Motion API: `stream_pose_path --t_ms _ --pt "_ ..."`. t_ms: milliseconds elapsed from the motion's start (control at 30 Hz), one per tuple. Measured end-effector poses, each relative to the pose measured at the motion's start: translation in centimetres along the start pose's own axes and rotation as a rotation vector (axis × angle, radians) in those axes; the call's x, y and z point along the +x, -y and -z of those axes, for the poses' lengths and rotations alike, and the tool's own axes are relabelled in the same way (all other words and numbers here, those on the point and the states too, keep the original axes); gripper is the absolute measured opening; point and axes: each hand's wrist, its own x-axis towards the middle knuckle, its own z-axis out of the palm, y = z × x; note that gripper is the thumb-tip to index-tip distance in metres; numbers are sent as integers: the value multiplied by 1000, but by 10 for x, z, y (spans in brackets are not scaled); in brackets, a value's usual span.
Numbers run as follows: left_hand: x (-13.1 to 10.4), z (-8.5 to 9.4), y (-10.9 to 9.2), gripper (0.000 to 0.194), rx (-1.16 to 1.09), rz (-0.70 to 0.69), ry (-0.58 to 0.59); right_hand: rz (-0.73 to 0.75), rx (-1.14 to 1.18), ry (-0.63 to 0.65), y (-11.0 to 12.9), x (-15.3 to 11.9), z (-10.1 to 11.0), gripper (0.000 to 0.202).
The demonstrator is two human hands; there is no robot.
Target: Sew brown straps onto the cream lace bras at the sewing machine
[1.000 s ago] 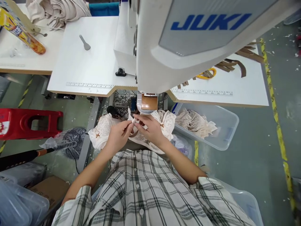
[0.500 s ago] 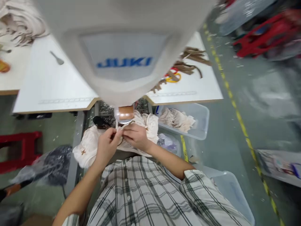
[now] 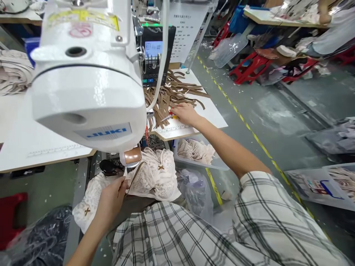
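Note:
A white lace garment (image 3: 163,173) with a small brown bow lies below the sewing machine head (image 3: 91,99). My left hand (image 3: 112,195) pinches this garment's edge near a thin brown strip. Another white lace part (image 3: 93,199) with a brown bow lies to the left of that hand. On the white table at the right, my right hand (image 3: 185,113) is closed over the red and yellow handles of small scissors (image 3: 167,118), whose blades point left. Many brown strips (image 3: 177,92) lie loose around and behind it.
Below the table's right edge, a clear bin (image 3: 222,162) holds beige fabric pieces. A control screen (image 3: 155,55) stands behind the machine. Folded fabric (image 3: 13,72) lies at far left. Red stools (image 3: 251,66) and more bins (image 3: 318,184) are on the floor at right.
My right hand has left the garment and moved right and forward to the scissors on the table. My left hand still holds the garment. The view has shifted, showing more of the machine and table.

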Motion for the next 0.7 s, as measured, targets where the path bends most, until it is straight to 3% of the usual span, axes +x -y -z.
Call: stream_pose_path --t_ms 133,300,433,500,600,667,700 --pt "-2 2 1 41 -194 106 -12 50 -53 54 7 -28 2 47" --pt "-1 2 -11 41 -456 154 -5 110 -48 85 3 -42 1 46" --pt "-3 0 -17 38 -821 202 72 33 27 44 18 -73 -5 37" --pt "-5 -2 -15 37 -991 218 107 -100 143 -25 37 -103 -6 41" --pt "-6 -2 -13 33 -1147 225 125 -283 417 -112 83 -157 0 27" --pt "-7 -1 -14 30 -1208 238 127 -211 582 -116 126 -190 6 35" --pt "-7 0 -16 29 -1221 245 131 -103 640 -87 149 -202 8 39"
